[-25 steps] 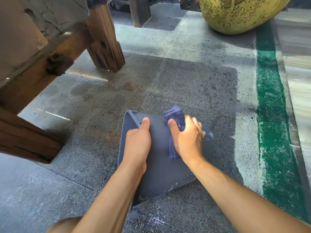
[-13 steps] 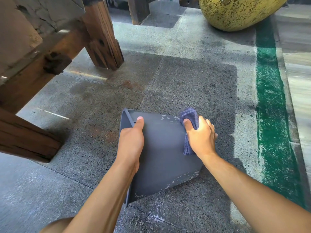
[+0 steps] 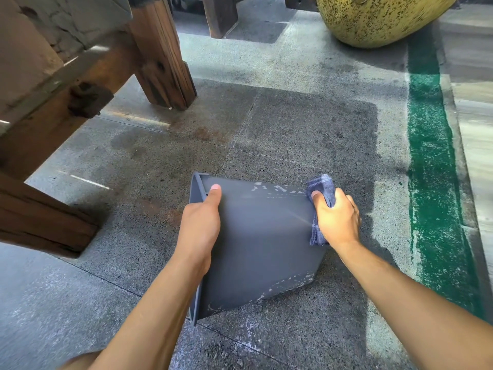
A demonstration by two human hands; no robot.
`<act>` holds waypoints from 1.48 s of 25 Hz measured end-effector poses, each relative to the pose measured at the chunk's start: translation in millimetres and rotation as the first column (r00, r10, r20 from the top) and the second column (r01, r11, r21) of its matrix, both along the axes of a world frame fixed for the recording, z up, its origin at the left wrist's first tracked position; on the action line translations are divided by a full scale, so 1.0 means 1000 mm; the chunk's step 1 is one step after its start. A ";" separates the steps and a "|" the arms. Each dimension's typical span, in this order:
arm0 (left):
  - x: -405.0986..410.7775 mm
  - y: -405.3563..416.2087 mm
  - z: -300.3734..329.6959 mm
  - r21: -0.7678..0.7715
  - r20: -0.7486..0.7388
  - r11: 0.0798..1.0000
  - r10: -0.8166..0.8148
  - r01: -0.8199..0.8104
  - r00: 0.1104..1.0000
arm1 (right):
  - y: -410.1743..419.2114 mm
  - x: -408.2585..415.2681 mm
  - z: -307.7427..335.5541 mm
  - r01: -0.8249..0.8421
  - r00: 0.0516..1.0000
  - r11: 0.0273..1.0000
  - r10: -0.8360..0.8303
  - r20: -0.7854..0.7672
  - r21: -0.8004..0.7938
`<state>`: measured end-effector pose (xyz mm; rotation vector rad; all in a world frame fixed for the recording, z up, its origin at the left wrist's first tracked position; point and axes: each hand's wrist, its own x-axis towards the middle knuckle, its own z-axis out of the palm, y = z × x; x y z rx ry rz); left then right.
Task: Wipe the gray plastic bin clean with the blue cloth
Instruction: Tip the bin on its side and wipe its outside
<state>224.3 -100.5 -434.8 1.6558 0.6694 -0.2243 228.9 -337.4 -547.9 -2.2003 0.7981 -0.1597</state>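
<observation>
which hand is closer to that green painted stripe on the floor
Right. The right hand, gripping the blue cloth at the bin's right edge, sits nearer the green stripe; the left hand holds the bin's far side.

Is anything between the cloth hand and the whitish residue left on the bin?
Nothing visible. The right hand presses the blue cloth on the gray bin at its right edge; white flecks lie uncovered beside it. The left hand grips the rim, clear.

gray plastic bin (image 3: 256,236): dark gray, tipped on its side on the floor, rim to the left, base to the right, whitish smears along far and near edges | blue cloth (image 3: 321,193): bunched, draped over the bin's right end, pressed against it
</observation>
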 end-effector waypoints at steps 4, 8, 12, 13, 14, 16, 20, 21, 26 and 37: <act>0.005 0.004 -0.005 0.014 -0.014 1.000 -0.002 0.002 1.000 | -0.007 0.000 -0.005 0.026 0.999 0.999 -0.026 0.019 0.038; 0.007 0.007 -0.009 0.020 -0.024 1.000 -0.017 0.018 1.000 | -0.020 0.001 -0.009 0.072 0.997 0.996 -0.071 -0.013 0.059; 0.009 0.014 -0.011 -0.021 -0.051 0.999 0.031 -0.032 0.998 | -0.030 -0.010 -0.037 0.092 0.984 0.995 -0.086 -0.157 0.032; 0.008 0.015 -0.010 -0.031 -0.056 0.999 0.043 -0.045 0.997 | -0.030 -0.016 -0.044 0.101 0.975 0.994 -0.092 -0.202 0.034; 0.007 0.017 -0.010 -0.039 -0.059 0.998 0.044 -0.047 0.997 | -0.029 -0.020 -0.049 0.131 0.965 0.990 -0.118 -0.234 0.044; 0.006 0.019 -0.009 -0.064 -0.066 0.998 0.022 -0.026 0.998 | -0.033 -0.021 -0.048 0.204 0.944 0.978 -0.184 -0.273 0.048; 0.007 0.011 -0.003 -0.075 -0.049 0.997 -0.039 0.036 0.998 | -0.054 -0.011 -0.025 0.315 0.940 0.943 -0.293 -0.176 0.112; 0.008 0.007 -0.001 -0.077 -0.034 0.996 -0.050 0.048 0.998 | -0.056 -0.010 -0.018 0.339 0.937 0.931 -0.323 -0.131 0.135; 0.003 -0.003 0.008 -0.104 -0.006 0.981 -0.163 0.162 0.987 | -0.040 -0.003 0.025 0.224 0.967 0.929 -0.250 0.054 0.295; -0.010 -0.018 0.011 -0.288 -0.109 0.946 -0.186 0.148 0.977 | 0.043 -0.013 0.084 -0.123 0.963 0.956 0.050 0.264 0.266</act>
